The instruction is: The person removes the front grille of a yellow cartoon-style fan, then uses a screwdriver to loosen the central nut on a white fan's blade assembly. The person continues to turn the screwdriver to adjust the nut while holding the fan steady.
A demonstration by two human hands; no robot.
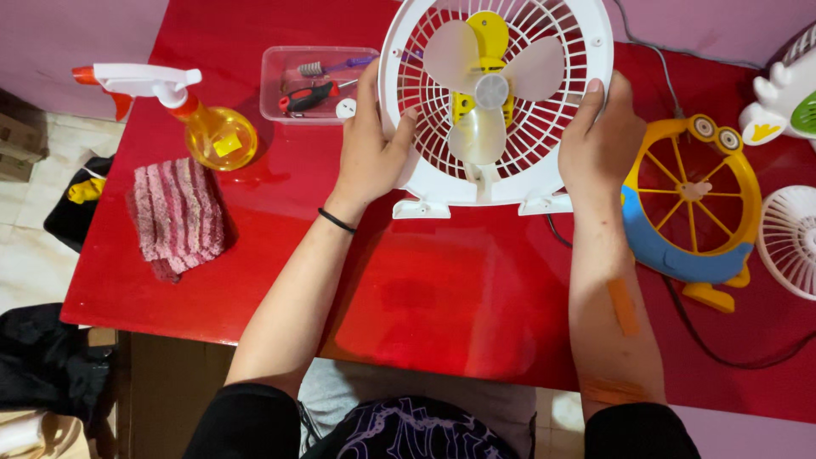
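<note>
A white fan (495, 102) stands upright near the far edge of the red table (425, 289). The left hand (370, 149) grips its left rim and the right hand (599, 140) its right rim. A clear tray (314, 83), spray bottle (191, 115) and striped cloth (178, 217) sit towards the left edge; a yellow-and-blue grille (693, 204) lies towards the right edge.

Left hand (370, 149) and right hand (599, 140) apparently clasp, forearms extended.

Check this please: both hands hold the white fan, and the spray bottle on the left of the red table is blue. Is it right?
Not quite. In the head view the spray bottle is orange-yellow, not blue. Left hand and right hand do hold the white fan on the red table.
</note>
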